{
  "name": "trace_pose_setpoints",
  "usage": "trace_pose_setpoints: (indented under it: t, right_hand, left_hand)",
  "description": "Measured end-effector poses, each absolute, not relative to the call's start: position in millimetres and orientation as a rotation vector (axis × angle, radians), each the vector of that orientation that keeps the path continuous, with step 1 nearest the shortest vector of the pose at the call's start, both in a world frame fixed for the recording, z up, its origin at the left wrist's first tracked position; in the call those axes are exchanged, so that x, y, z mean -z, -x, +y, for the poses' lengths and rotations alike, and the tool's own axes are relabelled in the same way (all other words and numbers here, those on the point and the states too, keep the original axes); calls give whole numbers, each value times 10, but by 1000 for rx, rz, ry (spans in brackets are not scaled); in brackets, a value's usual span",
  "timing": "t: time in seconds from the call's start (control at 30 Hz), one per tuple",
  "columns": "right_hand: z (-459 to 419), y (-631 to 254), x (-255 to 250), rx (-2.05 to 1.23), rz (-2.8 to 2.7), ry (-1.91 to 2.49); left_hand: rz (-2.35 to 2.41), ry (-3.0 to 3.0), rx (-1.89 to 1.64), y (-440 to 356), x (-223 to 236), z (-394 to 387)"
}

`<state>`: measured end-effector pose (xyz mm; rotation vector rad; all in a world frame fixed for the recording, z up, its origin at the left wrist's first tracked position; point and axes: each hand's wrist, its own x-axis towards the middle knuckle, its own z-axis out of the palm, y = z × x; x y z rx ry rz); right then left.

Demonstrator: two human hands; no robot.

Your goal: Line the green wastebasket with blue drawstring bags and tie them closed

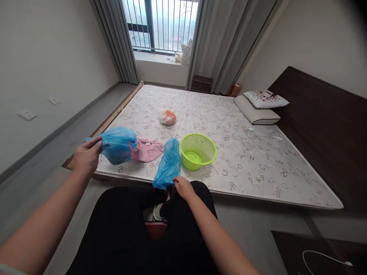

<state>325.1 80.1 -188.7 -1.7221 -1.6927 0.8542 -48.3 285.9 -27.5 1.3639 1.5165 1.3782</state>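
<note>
My left hand (87,154) is closed on one end of a blue plastic bag (119,145), held out at the left over the mattress edge. Against the bag's right end lies a pink cloth (149,149), spread on the mattress. A second blue plastic bag (169,162) hangs down over the mattress edge toward my knees. My right hand (184,187) pinches its lower end just above my right knee. Just right of this bag stands an open green plastic basket (197,151), with nothing visible inside.
The patterned mattress (246,168) stretches ahead, with a clear bag holding something orange and white (167,117) near its middle. Pillows (258,109) lie by the dark headboard (323,99). A dark board with a white cable (323,254) sits at the lower right.
</note>
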Motion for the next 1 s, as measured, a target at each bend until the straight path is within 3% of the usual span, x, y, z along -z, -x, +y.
trace_pose_setpoints:
  t: [0.17, 0.27, 0.47, 0.57, 0.67, 0.73, 0.83, 0.9, 1.0]
  right_hand:
    - [1055, -2789, 1643, -876, -1277, 1463]
    - [1131, -2295, 1446, -1212, -1005, 1259]
    - [902, -1770, 1192, -1625, -1141, 1036]
    - [802, -1878, 1002, -1516, -1024, 1171]
    - [711, -1980, 758, -1252, -936, 1326]
    - [616, -1983, 599, -1122, -931, 1385]
    - [444, -1947, 402, -1035, -1081, 1413]
    - [366, -1963, 316, -980, -1193, 1410]
    - [357, -2108, 268, -876, -1244, 1422]
  left_hand:
    - [1300, -974, -1403, 506, -133, 2102]
    - [1351, -864, -1220, 528, -43, 1563]
    - [1599, -1123, -899, 668, 182, 954]
    - [1846, -1586, -852, 760, 97, 873]
    - [1955, -1973, -1101, 653, -64, 740]
    - [1781, -2190, -1241, 443, -164, 615]
    - [1364, -2367, -1006, 57, -246, 466]
    - [1273, -2357, -874, -127, -253, 436]
    - [1321, -2270, -946, -185, -223, 473]
